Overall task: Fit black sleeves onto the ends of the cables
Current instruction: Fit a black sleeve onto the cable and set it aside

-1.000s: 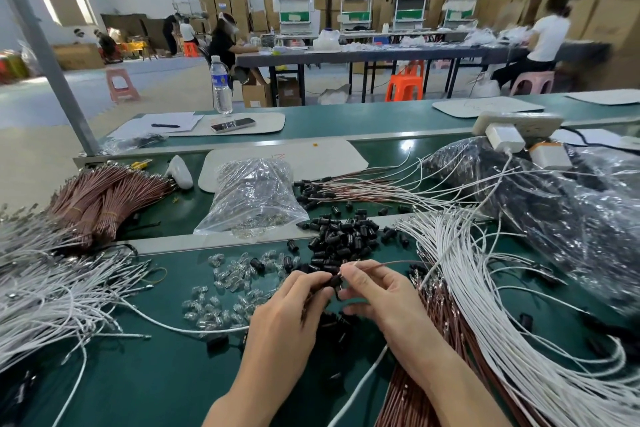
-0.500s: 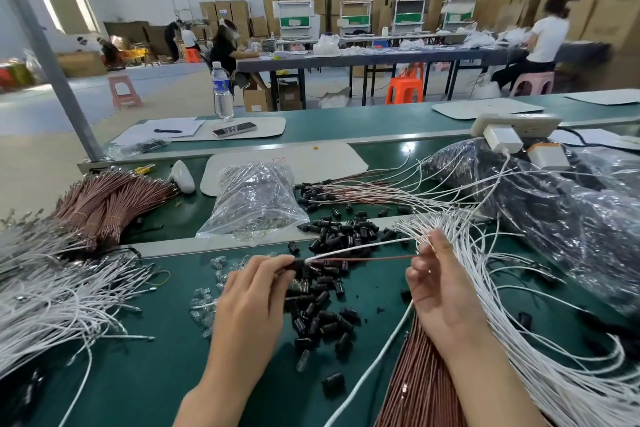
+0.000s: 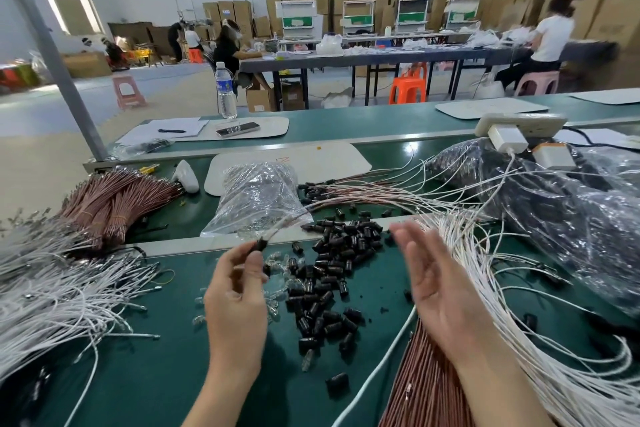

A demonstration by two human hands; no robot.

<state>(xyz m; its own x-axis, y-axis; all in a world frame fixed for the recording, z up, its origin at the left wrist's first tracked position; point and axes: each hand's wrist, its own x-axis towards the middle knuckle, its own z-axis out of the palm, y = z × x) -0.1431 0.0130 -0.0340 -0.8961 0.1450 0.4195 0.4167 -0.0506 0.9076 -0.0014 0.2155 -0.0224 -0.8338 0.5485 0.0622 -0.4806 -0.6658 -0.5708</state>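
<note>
Cardboard boxes stack high along the far wall of this workshop, and people sit at a long table at twelve o'clock. Up close, a green counter [image 3: 138,374] carries the work. At its middle lies a loose pile of black sleeves [image 3: 332,274], with a few small clear bulbs [image 3: 277,262] scattered at the pile's nine o'clock. The left hand [image 3: 235,291] is raised just at ten o'clock of that pile, its thumb and fingertips pinching one sleeve [image 3: 260,244]. A thin cable [image 3: 287,223] runs out of the sleeve towards one o'clock, though it is too blurred to tell how far it is seated. The right hand [image 3: 440,281] hovers at three o'clock of the pile, palm turned inward, fingers spread and loose, grasping nothing, its fingertips smeared. Under that forearm, at five o'clock, a thick bundle of copper-brown cables [image 3: 422,388] lies on the counter, and a sweep of white cables [image 3: 485,253] fans along its right side. More white cables [image 3: 52,288] heap at nine o'clock, with a tied brown bundle [image 3: 114,198] behind them at ten. A clear plastic bag [image 3: 258,198] sits at twelve o'clock of the pile, and a big dark plastic bag [image 3: 554,215] lies at two o'clock. Farther back stand a water bottle [image 3: 225,91] and a phone [image 3: 237,129].
</note>
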